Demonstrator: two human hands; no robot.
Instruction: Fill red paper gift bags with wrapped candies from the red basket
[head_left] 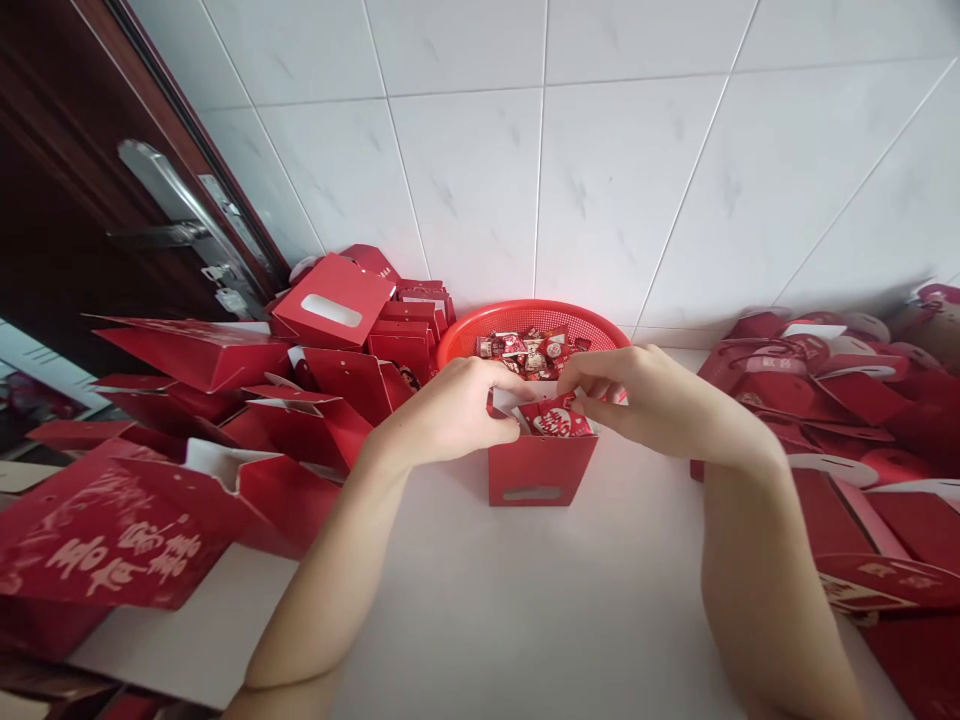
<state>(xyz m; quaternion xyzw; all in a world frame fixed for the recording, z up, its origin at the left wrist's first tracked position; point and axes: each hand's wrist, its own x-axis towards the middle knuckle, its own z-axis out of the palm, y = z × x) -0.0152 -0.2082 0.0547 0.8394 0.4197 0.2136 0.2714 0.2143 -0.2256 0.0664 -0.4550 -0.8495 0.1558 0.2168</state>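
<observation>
A red box with a pale slot-shaped window stands upright on the white table, its top open. Inside its mouth lies a red candy packet with white print. My left hand is at the box's left rim, thumb and fingers apart around the edge, the fingertips partly hidden behind the rim. On the right side, my right hand pinches the packet's right end between thumb and fingers. Just behind the box sits a red plastic basket holding several wrapped candies.
Many open red boxes crowd the left side, some with gold characters. Stacked red boxes and folded cartons fill the right. A tiled wall rises behind the table, and a dark door with a metal handle is at upper left.
</observation>
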